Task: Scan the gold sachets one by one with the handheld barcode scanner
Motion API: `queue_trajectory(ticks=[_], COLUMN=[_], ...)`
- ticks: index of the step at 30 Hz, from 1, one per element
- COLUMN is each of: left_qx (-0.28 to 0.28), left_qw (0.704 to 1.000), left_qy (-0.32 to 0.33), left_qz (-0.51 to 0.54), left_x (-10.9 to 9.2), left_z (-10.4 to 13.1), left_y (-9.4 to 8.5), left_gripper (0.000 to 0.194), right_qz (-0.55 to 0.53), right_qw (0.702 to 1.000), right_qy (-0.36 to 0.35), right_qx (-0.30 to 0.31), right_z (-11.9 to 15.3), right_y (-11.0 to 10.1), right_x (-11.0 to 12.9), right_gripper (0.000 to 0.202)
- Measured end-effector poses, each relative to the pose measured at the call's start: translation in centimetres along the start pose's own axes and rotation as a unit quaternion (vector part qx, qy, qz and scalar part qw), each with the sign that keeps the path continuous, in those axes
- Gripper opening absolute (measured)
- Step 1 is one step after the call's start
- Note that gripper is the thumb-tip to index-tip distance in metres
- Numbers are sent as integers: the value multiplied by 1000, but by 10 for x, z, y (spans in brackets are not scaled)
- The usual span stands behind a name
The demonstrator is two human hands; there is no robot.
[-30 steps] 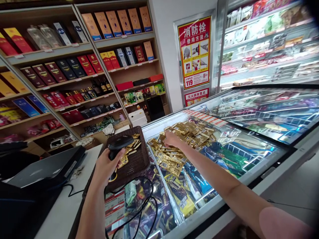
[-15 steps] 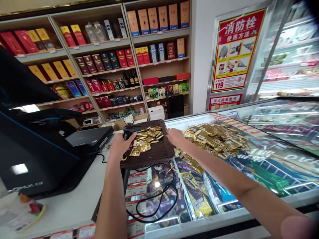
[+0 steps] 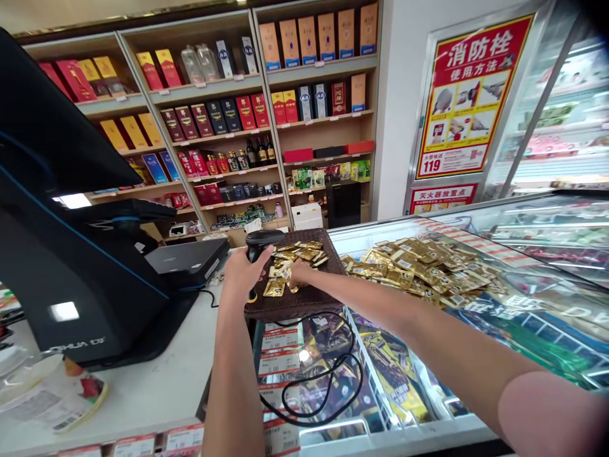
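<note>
My left hand [image 3: 242, 271] is wrapped around the handle of a black barcode scanner [image 3: 264, 237], held upright at the left side of a dark brown woven basket [image 3: 328, 298]. Small gold foil packets [image 3: 309, 252] lie loose inside the basket. My right hand [image 3: 299, 273] reaches into it from the right, fingers bent down and closed at a gold packet [image 3: 286, 271]; its fingertips are partly hidden. A larger heap of gold packets [image 3: 428, 270] lies on the glass freezer top, right of the basket.
A black cable [image 3: 349, 381] loops over the freezer glass [image 3: 328, 438] in front of the basket. On the left counter [image 3: 157, 393] stand a dark checkout machine [image 3: 95, 279], a flat black box [image 3: 190, 260] and a paper tub [image 3: 57, 393]. Shelves of boxed goods rise behind.
My right hand has moved left from the basket's right edge into the packets inside. My left hand keeps the scanner, now raised slightly. The view has shifted a little left.
</note>
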State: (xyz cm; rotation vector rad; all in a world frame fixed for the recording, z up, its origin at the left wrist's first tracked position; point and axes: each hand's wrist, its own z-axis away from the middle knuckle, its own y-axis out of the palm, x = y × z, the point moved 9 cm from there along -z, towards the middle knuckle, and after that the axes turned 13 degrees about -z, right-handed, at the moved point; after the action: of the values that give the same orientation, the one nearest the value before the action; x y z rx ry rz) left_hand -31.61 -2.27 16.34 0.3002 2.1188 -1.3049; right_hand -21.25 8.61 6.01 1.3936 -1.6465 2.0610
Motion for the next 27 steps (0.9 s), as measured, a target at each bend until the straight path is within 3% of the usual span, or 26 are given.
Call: queue_trajectory(ticks=[4, 8, 11, 14, 20, 27], left_qx=[-18, -40, 12, 90, 139, 153], left_qw=[999, 998, 997, 990, 983, 982], left_qy=[30, 53, 61, 69, 105, 106], left_qz=[6, 7, 37, 88, 53, 37], left_x=[-11, -33, -54, -72, -94, -105], left_z=[-2, 4, 15, 29, 43, 50], left_y=[8, 17, 36, 57, 77, 89], left_gripper=[48, 46, 48, 51, 52, 52], right_qz=[-23, -123, -234, -282, -270, -259], right_qw=[998, 986, 963, 946, 946, 952], right_qy=[53, 86, 81, 107, 134, 123], right_qx=[-8, -74, -105, -116, -118, -103], right_z=[16, 61, 101, 128, 140, 144], right_y=[-31, -90, -130, -156, -180, -182], right_x=[-22, -65, -96, -122, -141, -144], right_gripper=[16, 28, 26, 22, 29, 45])
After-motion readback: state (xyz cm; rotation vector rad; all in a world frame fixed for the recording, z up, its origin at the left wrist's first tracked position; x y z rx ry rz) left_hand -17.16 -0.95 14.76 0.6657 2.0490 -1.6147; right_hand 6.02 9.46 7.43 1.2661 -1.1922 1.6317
